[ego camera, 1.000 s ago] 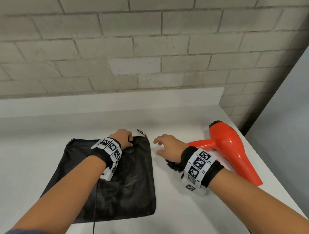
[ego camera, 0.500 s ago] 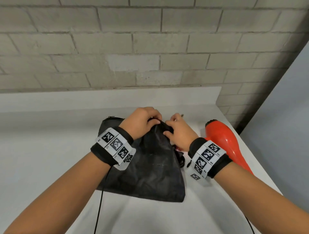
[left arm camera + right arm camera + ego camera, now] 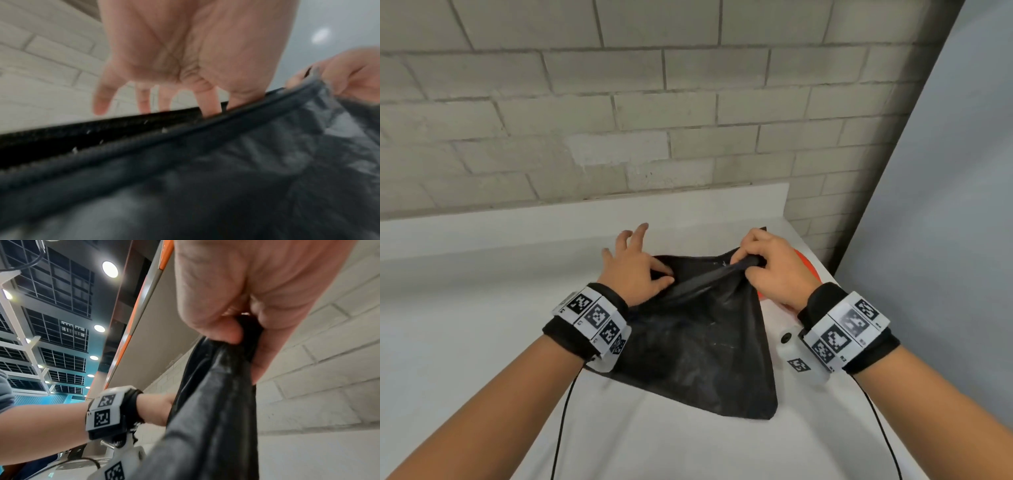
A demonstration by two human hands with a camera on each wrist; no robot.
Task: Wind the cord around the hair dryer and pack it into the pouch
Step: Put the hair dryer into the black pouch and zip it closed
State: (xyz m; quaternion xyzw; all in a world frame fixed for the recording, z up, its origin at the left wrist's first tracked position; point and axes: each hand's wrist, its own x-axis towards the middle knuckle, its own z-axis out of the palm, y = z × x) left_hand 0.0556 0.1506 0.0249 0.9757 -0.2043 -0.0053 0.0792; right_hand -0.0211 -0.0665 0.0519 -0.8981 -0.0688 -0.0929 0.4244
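Note:
The black pouch point(image 3: 698, 342) hangs lifted by its top edge, its bottom corner trailing on the white table point(image 3: 482, 308). My right hand point(image 3: 774, 270) grips a bunched part of the rim in its curled fingers, as the right wrist view shows on the pouch point(image 3: 216, 402). My left hand point(image 3: 637, 270) pinches the rim between thumb and forefinger, the other fingers spread straight. In the left wrist view those two fingertips dip behind the near rim of the pouch point(image 3: 226, 178). Only slivers of the orange hair dryer point(image 3: 806, 265) show behind my right hand. Its cord is hidden.
A brick wall point(image 3: 688, 120) rises behind the table's raised back ledge. A grey panel point(image 3: 945, 205) stands to the right, past the table's right edge. Thin black cables point(image 3: 561, 428) hang from both wrist bands.
Both hands have lifted the pouch higher and pulled its top edge apart. The left hand's outer fingers have spread out. The pouch and right hand now cover most of the hair dryer.

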